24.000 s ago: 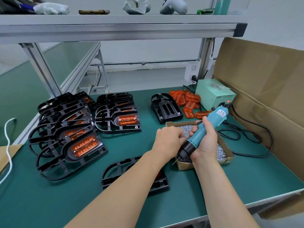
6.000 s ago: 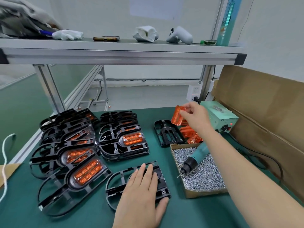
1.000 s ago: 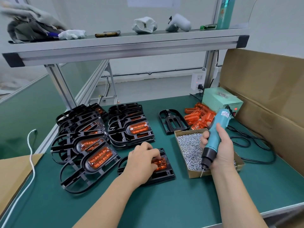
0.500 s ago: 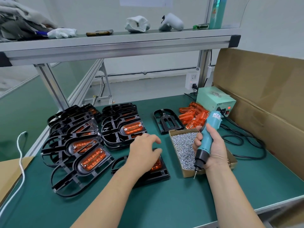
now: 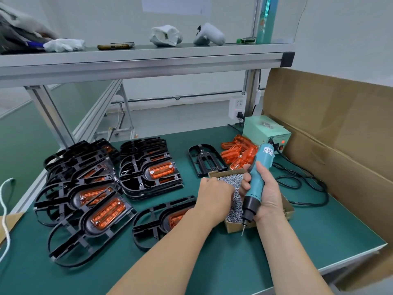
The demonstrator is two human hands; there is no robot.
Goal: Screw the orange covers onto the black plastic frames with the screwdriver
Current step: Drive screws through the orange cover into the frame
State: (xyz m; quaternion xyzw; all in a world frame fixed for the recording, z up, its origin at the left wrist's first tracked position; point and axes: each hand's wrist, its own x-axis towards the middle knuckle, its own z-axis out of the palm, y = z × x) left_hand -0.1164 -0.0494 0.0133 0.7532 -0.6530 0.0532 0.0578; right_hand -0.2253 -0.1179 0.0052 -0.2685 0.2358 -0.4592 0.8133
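1. The right hand (image 5: 266, 195) has the teal screwdriver (image 5: 256, 182) in a full grip. Its fingers (image 5: 245, 182) are wrapped round the barrel and the thumb lies up the near side. The tool is tilted, with the bit (image 5: 242, 229) pointing down just past the near edge of the cardboard box (image 5: 234, 227).
2. The left hand (image 5: 214, 198) is reaching into that box, down among the loose screws (image 5: 230, 180). You only see the back of the hand. The fingertips are curled down out of sight, so I can't tell how far apart they are or whether they've got a screw.
3. The piece being worked on is the black frame (image 5: 157, 220) lying flat on the green table (image 5: 212, 265), just left of the box. It has an orange cover (image 5: 176, 218) sitting in it, partly hidden by the left wrist.
4. Spare orange covers (image 5: 238, 154) are heaped at the back, next to the green power unit (image 5: 263, 130). An empty frame (image 5: 207, 159) lies just left of that heap.
5. Stacks of frames with covers already fitted (image 5: 148, 171) fill the left side of the table.
6. The screwdriver's black cable (image 5: 297, 184) loops across the table on the right.
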